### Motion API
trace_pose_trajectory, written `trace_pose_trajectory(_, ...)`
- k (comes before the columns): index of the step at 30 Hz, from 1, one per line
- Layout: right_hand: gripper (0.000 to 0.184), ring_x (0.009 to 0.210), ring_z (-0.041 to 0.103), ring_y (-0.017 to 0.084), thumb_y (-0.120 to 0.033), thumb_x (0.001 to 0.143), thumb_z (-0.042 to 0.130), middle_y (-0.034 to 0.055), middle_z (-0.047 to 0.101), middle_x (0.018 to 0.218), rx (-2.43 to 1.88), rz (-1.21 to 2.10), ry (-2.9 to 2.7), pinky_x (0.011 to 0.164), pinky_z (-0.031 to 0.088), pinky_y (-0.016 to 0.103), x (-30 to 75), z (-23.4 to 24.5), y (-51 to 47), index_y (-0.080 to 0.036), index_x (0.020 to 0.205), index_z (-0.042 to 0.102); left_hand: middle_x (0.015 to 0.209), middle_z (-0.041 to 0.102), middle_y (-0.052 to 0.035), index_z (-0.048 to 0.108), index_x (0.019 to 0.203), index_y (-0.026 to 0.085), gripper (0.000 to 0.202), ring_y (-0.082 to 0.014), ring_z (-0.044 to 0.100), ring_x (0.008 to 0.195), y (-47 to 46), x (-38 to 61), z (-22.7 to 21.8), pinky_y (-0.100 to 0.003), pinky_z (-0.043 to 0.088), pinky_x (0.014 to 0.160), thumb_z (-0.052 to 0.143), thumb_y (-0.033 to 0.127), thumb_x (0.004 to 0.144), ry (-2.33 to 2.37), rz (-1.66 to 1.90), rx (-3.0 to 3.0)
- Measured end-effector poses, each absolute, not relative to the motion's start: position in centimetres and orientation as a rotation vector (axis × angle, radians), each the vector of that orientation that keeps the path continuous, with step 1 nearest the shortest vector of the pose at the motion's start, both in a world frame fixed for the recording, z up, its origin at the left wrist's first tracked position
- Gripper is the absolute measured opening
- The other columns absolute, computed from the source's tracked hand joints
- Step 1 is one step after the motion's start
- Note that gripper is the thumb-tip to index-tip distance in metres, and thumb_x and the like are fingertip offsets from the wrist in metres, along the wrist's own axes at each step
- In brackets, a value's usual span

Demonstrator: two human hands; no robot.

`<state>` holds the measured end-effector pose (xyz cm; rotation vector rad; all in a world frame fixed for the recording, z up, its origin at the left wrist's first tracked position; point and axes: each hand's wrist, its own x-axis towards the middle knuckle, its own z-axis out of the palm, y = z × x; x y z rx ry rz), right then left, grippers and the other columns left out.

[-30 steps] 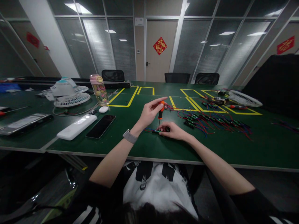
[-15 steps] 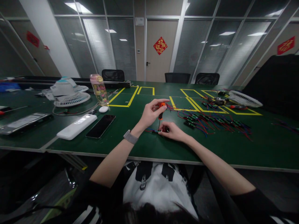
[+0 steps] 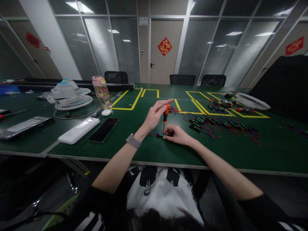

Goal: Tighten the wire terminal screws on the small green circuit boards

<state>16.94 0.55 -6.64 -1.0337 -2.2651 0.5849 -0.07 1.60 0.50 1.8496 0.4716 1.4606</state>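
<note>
My left hand (image 3: pixel 153 118) is closed on the orange and black handle of a screwdriver (image 3: pixel 166 113), which stands nearly upright with its shaft pointing down. The screwdriver's tip reaches a small green circuit board (image 3: pixel 160 135) with blue and red wires, lying on the green table. My right hand (image 3: pixel 177 135) rests low on the table, its fingers pinching the board's right end beside the screwdriver tip. My fingers partly cover the board.
Several wired circuit boards (image 3: pixel 216 123) lie in a pile at the right, near a white fan part (image 3: pixel 252 101). Leftward are a phone (image 3: pixel 104 130), a white power bank (image 3: pixel 79 130), a pink-lidded bottle (image 3: pixel 102 93) and a fan (image 3: pixel 72 99). The table's front edge (image 3: pixel 154 163) is close to me.
My left hand's fingers have shifted on the screwdriver handle, straightening along it and showing more of the handle. My right hand and the board stay in nearly the same place.
</note>
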Motion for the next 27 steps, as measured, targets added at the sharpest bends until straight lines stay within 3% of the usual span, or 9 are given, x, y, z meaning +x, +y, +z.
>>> trace_pose_trajectory(3,0.012,0.065,0.051,0.013,-0.023,0.075,0.068,0.0009,0.057,0.073,-1.030,0.593,-2.264,0.060,0.042,0.025,16.95,-6.56,0.53,-0.016,0.082,0.062,0.111,0.068,-0.0072,0.063,0.121,0.023,0.033,-0.0172,0.064,0.099,1.60,0.01,0.45,-0.032,0.049,0.088,0.052,0.029,0.091,0.405,1.403,1.803)
trace_pose_trajectory(7,0.011,0.064,0.052,0.013,-0.024,0.075,0.067,0.0003,0.057,0.070,-1.035,0.604,-2.255,0.061,0.042,0.025,16.93,-6.45,0.49,-0.016,0.081,0.061,0.109,0.066,-0.0065,0.068,0.110,0.021,0.029,-0.0154,0.063,0.092,1.51,0.14,0.37,-0.029,0.050,0.082,0.067,0.029,0.082,0.518,1.504,1.844)
trace_pose_trajectory(12,0.011,0.060,0.050,0.012,-0.023,0.074,0.068,-0.0012,0.055,0.066,-1.078,0.604,-2.260,0.058,0.039,0.024,16.90,-6.38,0.46,-0.016,0.080,0.062,0.117,0.066,-0.0075,0.065,0.119,0.023,0.031,-0.0177,0.063,0.103,1.56,0.01,0.42,-0.033,0.048,0.091,0.051,0.031,0.092,0.429,1.438,1.843)
trace_pose_trajectory(16,0.011,0.060,0.050,0.012,-0.022,0.074,0.068,-0.0018,0.055,0.066,-1.095,0.593,-2.272,0.058,0.039,0.023,16.91,-6.39,0.49,-0.015,0.081,0.062,0.104,0.069,-0.0059,0.067,0.115,0.022,0.030,-0.0144,0.064,0.089,1.64,-0.01,0.32,-0.028,0.050,0.080,0.061,0.030,0.087,0.477,1.470,1.820)
trace_pose_trajectory(18,0.012,0.060,0.050,0.011,-0.021,0.074,0.068,-0.0018,0.055,0.066,-1.099,0.590,-2.278,0.057,0.039,0.023,16.94,-6.37,0.50,-0.015,0.082,0.062,0.111,0.066,-0.0067,0.069,0.110,0.022,0.028,-0.0140,0.062,0.092,1.66,-0.03,0.32,-0.026,0.050,0.079,0.065,0.028,0.084,0.531,1.519,1.848)
trace_pose_trajectory(21,0.012,0.061,0.051,0.012,-0.022,0.074,0.068,-0.0013,0.056,0.068,-1.082,0.588,-2.288,0.058,0.039,0.023,16.99,-6.25,0.44,-0.015,0.083,0.062,0.122,0.062,-0.0078,0.066,0.116,0.023,0.029,-0.0159,0.062,0.103,1.66,-0.04,0.40,-0.029,0.049,0.087,0.055,0.028,0.090,0.456,1.469,1.837)
trace_pose_trajectory(23,0.012,0.061,0.051,0.012,-0.021,0.074,0.067,-0.0010,0.056,0.068,-1.071,0.594,-2.293,0.059,0.039,0.023,16.99,-6.13,0.36,-0.015,0.083,0.062,0.115,0.066,-0.0075,0.064,0.121,0.022,0.031,-0.0161,0.063,0.100,1.61,-0.02,0.43,-0.030,0.049,0.089,0.052,0.028,0.092,0.402,1.420,1.810)
trace_pose_trajectory(27,0.012,0.061,0.050,0.011,-0.021,0.074,0.067,-0.0013,0.055,0.068,-1.067,0.611,-2.289,0.058,0.039,0.023,16.97,-6.04,0.28,-0.015,0.083,0.062,0.103,0.068,-0.0059,0.068,0.113,0.020,0.031,-0.0134,0.063,0.088,1.56,0.02,0.36,-0.026,0.049,0.081,0.066,0.028,0.083,0.492,1.493,1.822)
